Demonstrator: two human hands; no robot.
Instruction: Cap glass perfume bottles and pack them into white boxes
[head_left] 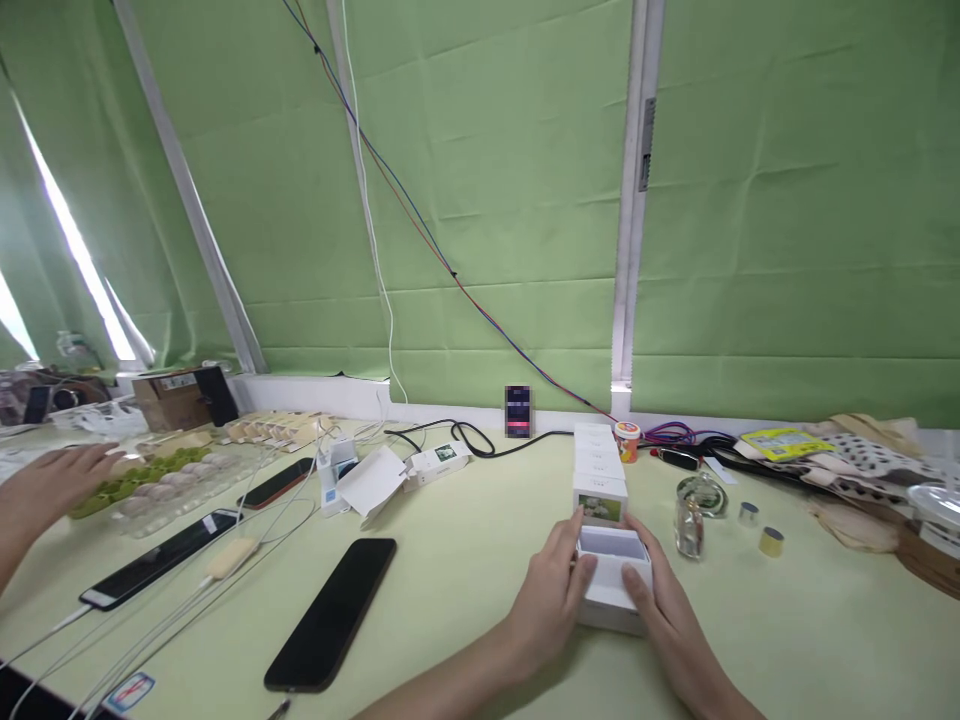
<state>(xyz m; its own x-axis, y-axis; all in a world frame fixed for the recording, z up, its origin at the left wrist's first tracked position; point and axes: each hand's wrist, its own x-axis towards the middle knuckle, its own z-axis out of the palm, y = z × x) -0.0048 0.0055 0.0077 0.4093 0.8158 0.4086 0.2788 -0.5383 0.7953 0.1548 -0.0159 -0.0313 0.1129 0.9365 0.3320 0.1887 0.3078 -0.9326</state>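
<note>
A small white box (611, 602) with its top open and a pale inside rests on the table between my two hands. My left hand (546, 590) grips its left side, thumb on the near edge. From the right, my right hand (667, 605) holds the same box, its thumb on the front rim. Directly beyond it stands a row of similar white boxes (599, 466), the nearest with a green picture on its end. To their right lie a clear glass bottle (689, 528), a round glass piece (703, 494), a silver cap (748, 513) and a gold cap (771, 542).
Another person's hand (64, 485) reaches in at the left over egg trays (169, 490). A black phone (331, 615), a charging phone (161, 558) and white cables lie left of centre. An opened white carton (373, 482) sits behind. An orange-and-white jar (628, 441) stands near the wall.
</note>
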